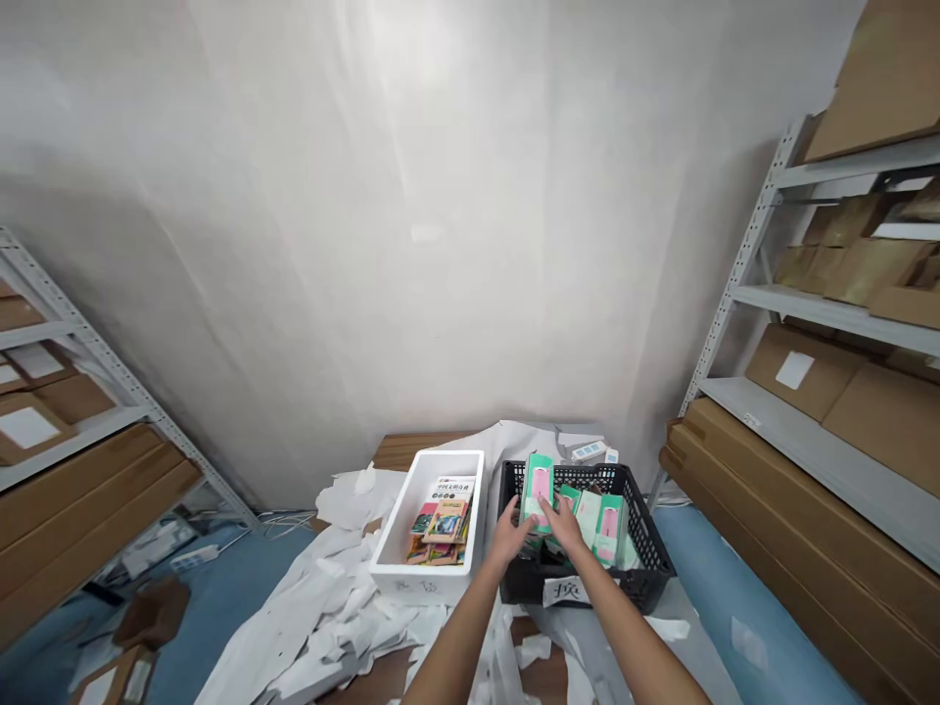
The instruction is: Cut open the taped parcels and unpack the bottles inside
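Observation:
A green box with a pink panel is held between both my hands over the left part of a black plastic basket. My left hand closes on its lower left side, and my right hand grips its lower right side. Inside the basket, to the right of my hands, lie several similar boxes, among them a green and pink box. A white label with a handwritten character is fixed to the basket's front.
Left of the basket stands a white foam box holding several colourful booklets. Torn white paper covers much of the table. A power strip lies behind the basket. Shelves with cardboard boxes flank both sides.

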### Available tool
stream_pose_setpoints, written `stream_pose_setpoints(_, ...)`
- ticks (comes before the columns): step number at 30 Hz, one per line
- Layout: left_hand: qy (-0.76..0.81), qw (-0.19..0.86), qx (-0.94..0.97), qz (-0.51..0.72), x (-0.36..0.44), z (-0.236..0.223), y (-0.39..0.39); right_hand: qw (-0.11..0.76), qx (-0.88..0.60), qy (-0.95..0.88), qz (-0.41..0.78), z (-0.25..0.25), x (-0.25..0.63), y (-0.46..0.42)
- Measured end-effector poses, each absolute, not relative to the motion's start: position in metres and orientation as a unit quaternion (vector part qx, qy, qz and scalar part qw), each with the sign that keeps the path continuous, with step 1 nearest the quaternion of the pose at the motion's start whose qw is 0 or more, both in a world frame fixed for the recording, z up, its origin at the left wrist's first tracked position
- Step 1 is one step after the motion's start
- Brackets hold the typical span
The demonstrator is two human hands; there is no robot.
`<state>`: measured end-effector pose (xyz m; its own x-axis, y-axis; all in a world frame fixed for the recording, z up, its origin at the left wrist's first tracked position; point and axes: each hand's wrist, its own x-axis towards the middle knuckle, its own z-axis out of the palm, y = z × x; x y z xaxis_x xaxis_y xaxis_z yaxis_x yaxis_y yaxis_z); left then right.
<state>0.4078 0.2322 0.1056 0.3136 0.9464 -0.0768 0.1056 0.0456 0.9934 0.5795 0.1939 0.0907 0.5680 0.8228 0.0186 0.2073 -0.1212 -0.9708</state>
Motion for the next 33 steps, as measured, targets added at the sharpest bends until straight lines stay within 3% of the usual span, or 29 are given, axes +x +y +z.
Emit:
stream_pose_setpoints(3, 0.487, 0.475, 0.624, 0.385, 0.400, 0.099, 0.239, 0.504, -0.740, -0.354, 0.270, 0.083, 0.591, 0.195)
stream_pose_setpoints(9, 0.456, 0.444, 0.662, 0.395, 0.379, 0.077, 0.226, 0.545, -0.693, -0.419, 0.219, 0.082, 0.576, 0.171)
stream_pose_setpoints(16, 0.412, 0.401, 0.708, 0.411, 0.324, 0.113, 0.184, 0.533, -0.676, -0.497, 0.109, 0.125, 0.511, 0.111)
stream_pose_setpoints(24, 0.392, 0.370, 0.743, 0.397, 0.161, 0.111, 0.123, 0.496, -0.680, -0.537, 0.066, 0.117, 0.372, 0.038)
stream_pose_setpoints(33, 0.456, 0.340, 0.733, 0.373, -0.047, 0.081, 0.030, 0.418, -0.680, -0.583, 0.149, 0.091, 0.177, -0.037)
